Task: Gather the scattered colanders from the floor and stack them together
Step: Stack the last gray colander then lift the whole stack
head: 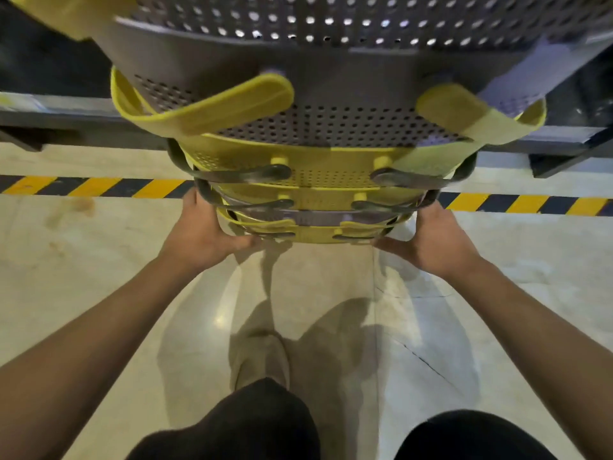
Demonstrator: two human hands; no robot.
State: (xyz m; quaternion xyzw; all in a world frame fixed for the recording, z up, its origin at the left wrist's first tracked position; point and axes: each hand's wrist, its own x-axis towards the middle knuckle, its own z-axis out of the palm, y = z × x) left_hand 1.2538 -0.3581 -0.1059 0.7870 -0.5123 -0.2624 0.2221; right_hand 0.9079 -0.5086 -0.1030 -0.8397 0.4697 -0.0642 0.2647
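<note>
Holding the tall stack of colanders [311, 194] from below, you have your left hand [202, 237] at its nine o'clock and your right hand [434, 240] at its three o'clock, each with fingers wrapped onto the lowest yellow colander [308, 235]; both hands are gripping, thumbs visible underneath the base. The stack rises from your hands toward twelve o'clock and fills the top of the view, grey and yellow shells alternating, their folding handles [232, 109] sticking out toward you. It appears lifted clear of the pale floor [99, 277], though the contact point is hidden.

Because the load is tall and you only hold its bottom, the top will probably sway. Keep both palms pressed evenly inward, and keep the column leaning slightly back toward your chest. Move slowly near the striped hazard tape [83, 186] running from nine to three o'clock. I cannot tell whether every shell is fully nested, so check for gaps before setting it down. Lower it straight, letting the base land flat before you loosen either hand.
</note>
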